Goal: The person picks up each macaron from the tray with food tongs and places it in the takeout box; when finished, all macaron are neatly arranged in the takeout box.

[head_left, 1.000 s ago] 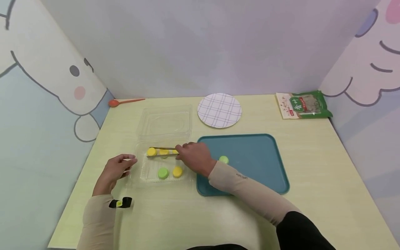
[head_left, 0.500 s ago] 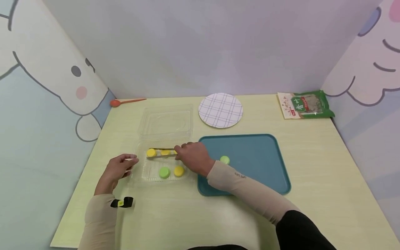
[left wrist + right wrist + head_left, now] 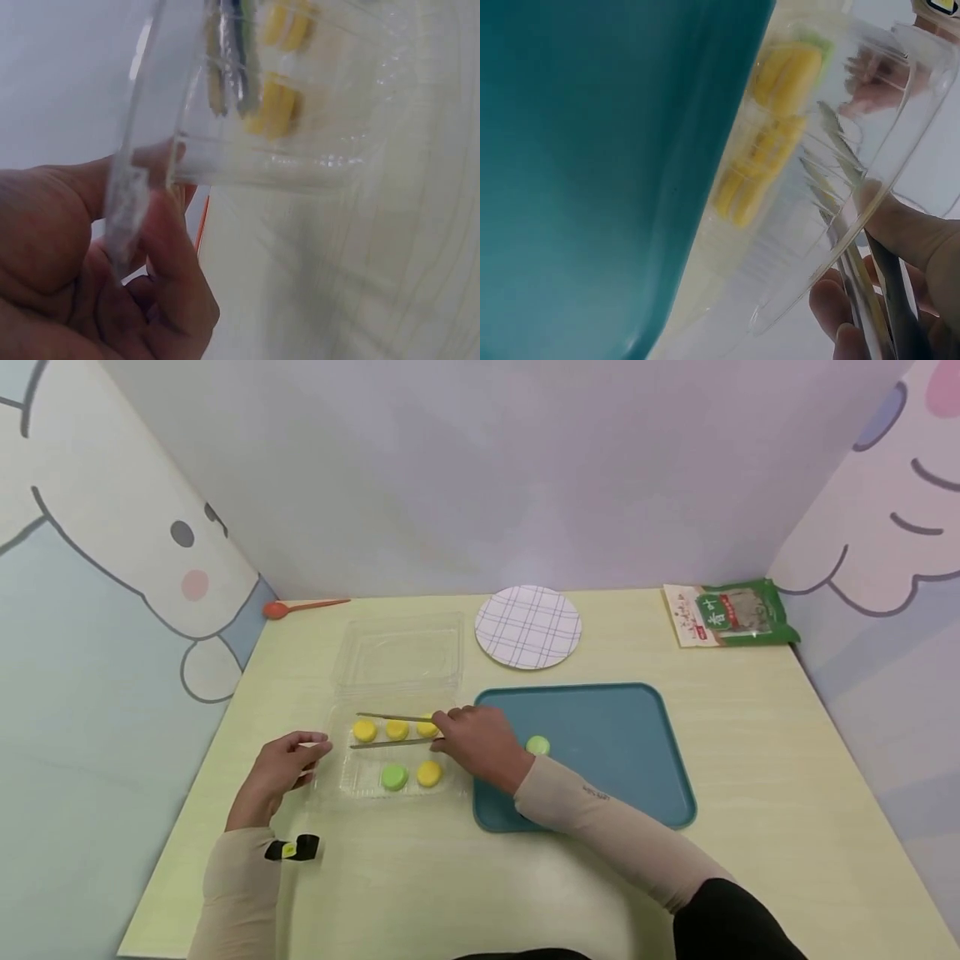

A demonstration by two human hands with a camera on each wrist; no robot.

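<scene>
In the head view, my left hand [image 3: 279,768] pinches the left rim of a clear plastic clamshell box [image 3: 355,772], whose lid [image 3: 397,652] lies open behind. The left wrist view shows thumb and fingers on both sides of that rim. My right hand [image 3: 483,742] holds metal tongs [image 3: 390,743] over the box, their arms spread apart. Between the arms lies a back row of yellow macarons [image 3: 364,731]. In front of them sit a green macaron [image 3: 393,777] and another yellow macaron [image 3: 429,773].
Right of the box is a blue tray [image 3: 600,752] bearing a light green macaron [image 3: 537,745]. Behind stand a checked round plate [image 3: 528,627] and, at the far left, a red spoon [image 3: 276,609]. A green-and-white food packet [image 3: 731,613] lies at the back right.
The tongs' arms have spread wider, off the leftmost yellow macaron, and my right hand has shifted slightly right. My left hand stays at the box rim.
</scene>
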